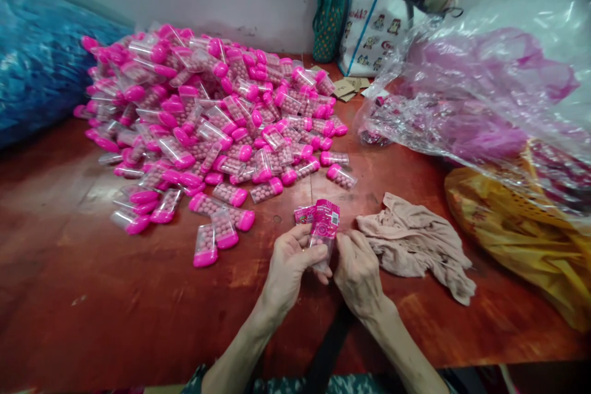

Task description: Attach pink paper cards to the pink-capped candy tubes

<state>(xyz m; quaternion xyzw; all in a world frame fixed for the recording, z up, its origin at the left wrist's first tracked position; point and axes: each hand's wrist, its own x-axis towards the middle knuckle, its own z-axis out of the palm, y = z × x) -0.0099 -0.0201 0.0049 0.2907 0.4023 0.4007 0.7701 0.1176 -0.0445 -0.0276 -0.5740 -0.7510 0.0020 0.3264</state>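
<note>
My left hand (292, 260) is closed round a small clear candy container (321, 245) filled with pink balls, its thumb across the front. A magenta printed label sleeve (327, 217) with a barcode covers the container's upper end. My right hand (359, 268) is beside it, fingers curled in near the label's lower right edge; whether they pinch anything is hidden. Just behind the left fingers lies another printed label (302, 215). A few loose containers with bright pink caps (205, 246) lie to the left of my hands on the red-brown table (152, 314).
A large heap of pink-capped containers (207, 104) fills the back left, beside a blue plastic bag (41, 55). On the right lie a beige cloth (415, 240), a yellow bag (517, 240) and clear plastic bags (462, 104). A white tote (373, 31) stands against the wall.
</note>
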